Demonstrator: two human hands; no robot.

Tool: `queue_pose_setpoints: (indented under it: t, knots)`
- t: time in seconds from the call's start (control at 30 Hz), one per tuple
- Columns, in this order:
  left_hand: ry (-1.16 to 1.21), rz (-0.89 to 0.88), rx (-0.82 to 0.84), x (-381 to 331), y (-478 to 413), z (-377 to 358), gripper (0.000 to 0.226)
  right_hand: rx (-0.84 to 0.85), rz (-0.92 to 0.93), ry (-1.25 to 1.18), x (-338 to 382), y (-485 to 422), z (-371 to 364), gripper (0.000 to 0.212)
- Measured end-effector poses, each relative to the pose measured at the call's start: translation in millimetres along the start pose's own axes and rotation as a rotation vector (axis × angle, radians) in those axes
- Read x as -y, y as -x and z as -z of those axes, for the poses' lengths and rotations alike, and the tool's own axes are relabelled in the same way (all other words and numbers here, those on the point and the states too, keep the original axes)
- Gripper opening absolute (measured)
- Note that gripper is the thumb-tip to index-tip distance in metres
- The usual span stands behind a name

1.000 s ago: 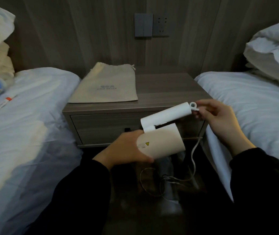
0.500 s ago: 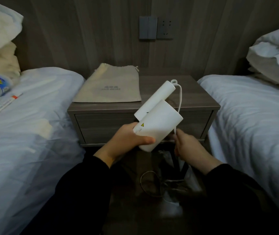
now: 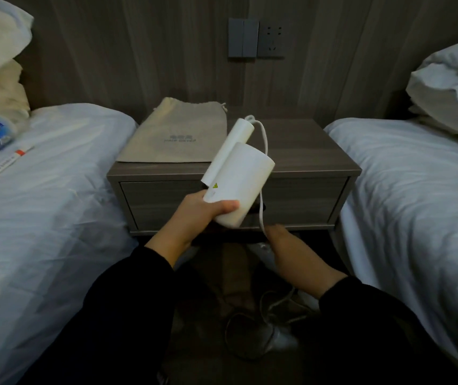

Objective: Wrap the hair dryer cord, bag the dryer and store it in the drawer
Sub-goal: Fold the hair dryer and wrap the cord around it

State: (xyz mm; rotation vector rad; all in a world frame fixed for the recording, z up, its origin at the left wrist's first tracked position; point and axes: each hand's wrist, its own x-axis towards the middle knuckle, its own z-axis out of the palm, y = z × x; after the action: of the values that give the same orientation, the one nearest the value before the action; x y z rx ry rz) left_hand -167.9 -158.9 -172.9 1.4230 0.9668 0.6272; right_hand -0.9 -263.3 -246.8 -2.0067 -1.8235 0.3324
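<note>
Head view: the left hand (image 3: pixel 204 213) is curled round the rear end of the dryer (image 3: pixel 239 182), thumb across the barrel. It holds the dryer tilted in the air just in front of the nightstand (image 3: pixel 308 154), with the handle folded along the body. The cord (image 3: pixel 264 140) leaves the handle tip, arcs down the barrel's right side and meets the right hand (image 3: pixel 291 247). That hand is dim and blurred, so I cannot tell whether it pinches the cord or only touches it. The remaining slack lies in loose loops on the floor (image 3: pixel 216 279).

Those loops could knot or snag as they are drawn up, and a sudden tug might twist the dryer in its one-handed hold. Slack turns may also slide off the smooth barrel.

The gap between the beds (image 3: pixel 55 218) is narrow, and the closed drawer (image 3: pixel 161 204) sits close behind the dryer. The bag (image 3: pixel 177 134) lies flat on the nightstand's left part, so the freest room is probably upward and toward the person
</note>
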Motion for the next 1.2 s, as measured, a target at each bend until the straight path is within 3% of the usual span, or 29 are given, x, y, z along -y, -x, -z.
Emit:
queue_pose_setpoints:
  t: [0.1, 0.23, 0.43, 0.5, 0.63, 0.7, 0.8, 0.87, 0.97, 1.1, 1.2]
  knots:
    - [-0.277, -0.067, -0.132, -1.3, -4.2, 4.7, 0.050, -0.066, 0.081, 0.210, 15.0, 2.8, 10.2, 0.033]
    - [-0.465, -0.148, -0.225, -0.5, -2.9, 5.7, 0.053, 0.008, 0.131, 0.216, 39.1, 8.2, 45.1, 0.025]
    - [-0.937, -0.334, -0.240, 2.8, 1.2, 1.2, 0.075, 0.159, 0.162, 0.240, 49.4, 16.4, 77.6, 0.043]
    - [-0.985, -0.428, -0.205, 6.8, 2.3, -0.5, 0.076, 0.064, 0.181, 0.227, 51.2, 16.1, 82.5, 0.038]
    - [-1.093, -0.561, -0.099, 10.8, 4.0, 0.4, 0.076, -0.293, 0.125, 0.198, 52.6, 16.4, 88.3, 0.013]
    - [-1.144, -0.612, -0.048, 12.7, 4.6, -0.9, 0.075, -0.383, -0.008, 0.200, 50.7, 15.4, 86.9, 0.022]
    - [-1.236, -0.685, 0.020, 18.6, 4.0, -5.9, 0.070, -0.335, -0.136, 0.154, 43.7, 11.4, 86.8, 0.022]
    - [-1.282, -0.688, 0.056, 22.9, 3.4, -8.7, 0.067, -0.202, -0.094, 0.057, 37.3, 9.0, 89.9, 0.010]
    - [-1.316, -0.659, 0.109, 28.6, 2.0, -12.3, 0.066, -0.051, -0.035, 0.064, 29.1, 7.5, 94.4, 0.021]
    - [-1.321, -0.716, 0.127, 33.0, -2.8, -12.2, 0.065, -0.270, -0.145, -0.001, 17.9, 3.7, 95.0, 0.015]
    - [-1.293, -0.772, 0.138, 37.8, -6.6, -10.8, 0.064, -0.302, -0.180, -0.041, 11.1, 1.2, 92.9, 0.008]
